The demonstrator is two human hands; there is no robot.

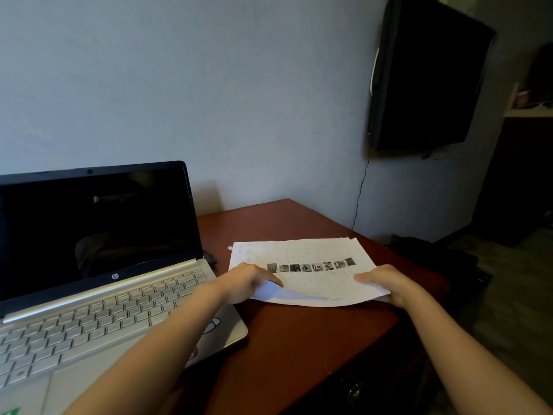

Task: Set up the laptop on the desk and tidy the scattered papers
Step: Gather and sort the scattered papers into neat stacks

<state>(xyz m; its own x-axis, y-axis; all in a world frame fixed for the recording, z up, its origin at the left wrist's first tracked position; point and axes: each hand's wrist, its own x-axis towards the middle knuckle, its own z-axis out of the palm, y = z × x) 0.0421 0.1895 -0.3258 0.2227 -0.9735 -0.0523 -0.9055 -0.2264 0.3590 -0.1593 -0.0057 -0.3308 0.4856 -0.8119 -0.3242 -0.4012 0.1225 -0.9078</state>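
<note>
1. A stack of printed papers [314, 259], its top sheet a grid with a row of small dark photographs, lies between a person's two hands near the far right corner of the reddish-brown counter [299, 339]. Its near edge is lifted off the wood.
2. The left hand [247, 281] curls its fingers round the stack's near-left corner, where a lower sheet bows downward. The right hand [386, 284] pinches the near-right corner, thumb on top and fingers beneath.
3. Left of the left hand, and passing under that forearm, an HP laptop [98, 265] stands open on the counter with its screen dark and its silver keyboard facing the person. The laptop half of the job appears done.
4. The step in hand looks to be gathering the papers: the sheets are together, but their edges are not square.
5. The next move likely calls for both hands to bring the edges flush and lay the stack flat beside the laptop, taking care that the sagging lower sheet does not slip out.
6. Beyond the right hand, a dark wall-mounted television [428, 73] hangs with a thin cable [360, 190] trailing down the wall. A dark bag [437, 259] sits low past the counter's edge.
</note>
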